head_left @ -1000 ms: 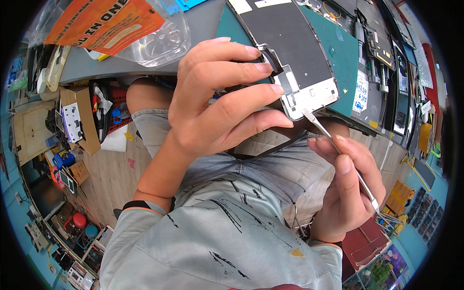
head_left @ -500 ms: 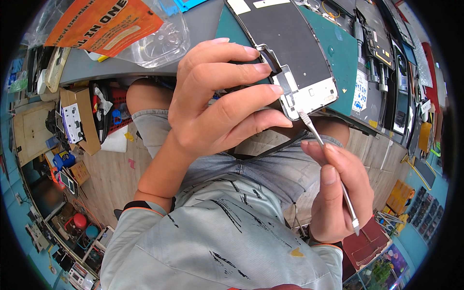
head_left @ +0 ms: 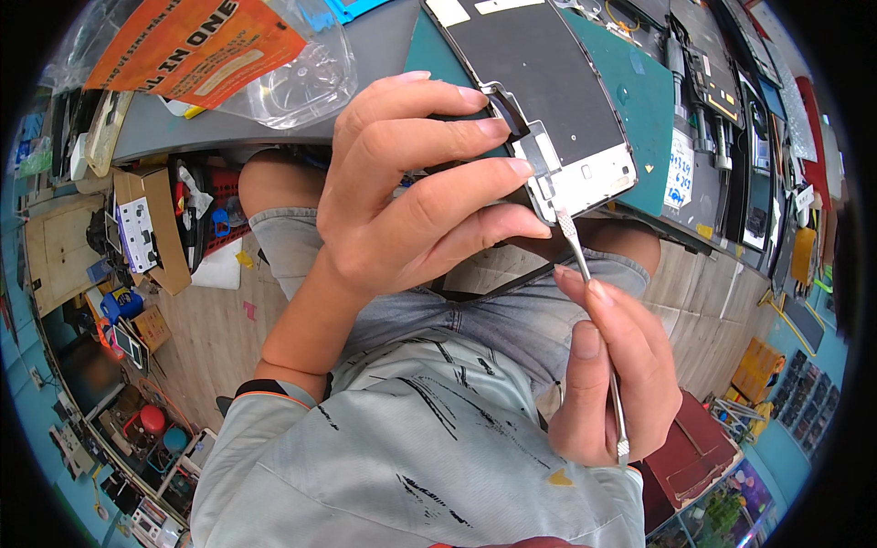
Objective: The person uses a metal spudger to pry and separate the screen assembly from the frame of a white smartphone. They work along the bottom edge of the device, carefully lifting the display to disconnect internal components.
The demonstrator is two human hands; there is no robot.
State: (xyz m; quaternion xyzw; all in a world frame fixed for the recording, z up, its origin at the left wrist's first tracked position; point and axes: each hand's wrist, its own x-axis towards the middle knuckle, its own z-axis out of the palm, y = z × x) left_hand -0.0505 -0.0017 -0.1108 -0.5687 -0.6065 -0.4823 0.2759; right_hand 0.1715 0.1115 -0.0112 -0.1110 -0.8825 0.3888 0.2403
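A phone screen assembly [head_left: 530,68] lies tilted over the table edge, its dark back facing up and a white strip along its near end. My left hand [head_left: 402,192] grips its left edge, thumb and fingers closed by the near corner. A flex cable with a silvery plate [head_left: 540,151] stands along that edge beside my fingertips. My right hand [head_left: 621,374] is closed round a thin metal pry tool [head_left: 572,239] with knurled ends. The tool's tip meets the white strip near the near-left corner; whether it is under anything cannot be made out.
Beneath the screen is a green mat [head_left: 644,119] on the grey table [head_left: 384,41]. A clear plastic bag with an orange label [head_left: 206,46] lies at the left. Phone parts and tools [head_left: 699,82] crowd the right side. A cardboard box [head_left: 164,228] stands low at the left.
My right hand has moved left and slightly down with the pry tool. The tool now stands steeper, its tip a little further left on the white strip. My left hand has hardly moved.
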